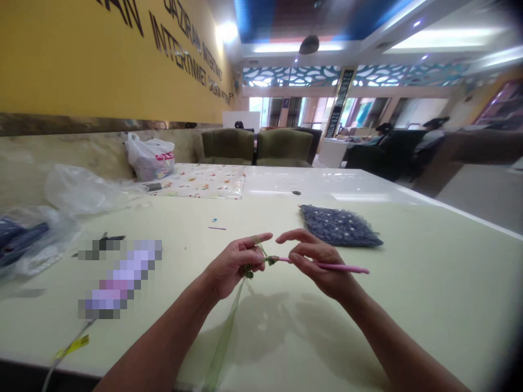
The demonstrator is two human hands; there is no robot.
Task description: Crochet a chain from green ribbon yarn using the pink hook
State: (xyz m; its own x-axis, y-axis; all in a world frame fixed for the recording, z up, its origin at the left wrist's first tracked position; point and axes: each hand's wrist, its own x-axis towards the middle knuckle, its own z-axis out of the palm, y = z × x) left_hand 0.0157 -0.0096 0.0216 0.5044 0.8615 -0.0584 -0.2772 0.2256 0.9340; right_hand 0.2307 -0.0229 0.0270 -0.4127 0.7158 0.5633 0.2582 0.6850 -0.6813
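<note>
Plastic bag (152, 158) with red print stands filled; clear bag (61, 231) at left holds dark blue material (24, 242). Above the table (417, 294), my left hand (235, 264) pinches green crochet (249, 272), index raised under ribbon (226, 329); my right hand (322, 261) closes around the pink hook (347, 268).

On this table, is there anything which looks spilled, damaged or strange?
I see no spill or damage. Only the pale purple item at the left of the table looks odd: coarse square blocks cover it, so its condition cannot be told.
</note>
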